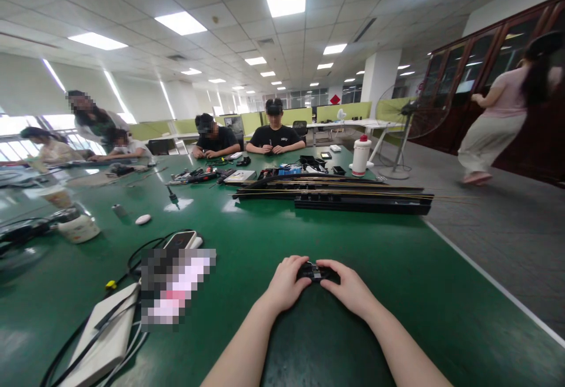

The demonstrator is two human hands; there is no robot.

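Between my two hands sits a small black part with a silvery metal piece on it, low over the green tabletop. My left hand grips its left end between thumb and fingers. On its right end, the thumb and fingers of my right hand close in the same way. The fingertips cover both ends, and its exact kind is too small to make out. Whether it rests on the table or is held just above it, I cannot tell.
Long black rails with thin brass-coloured rods lie across the table ahead. A white bottle with a red cap stands behind them. Cables, a white box and a phone lie at left. People sit opposite; one person walks at right.
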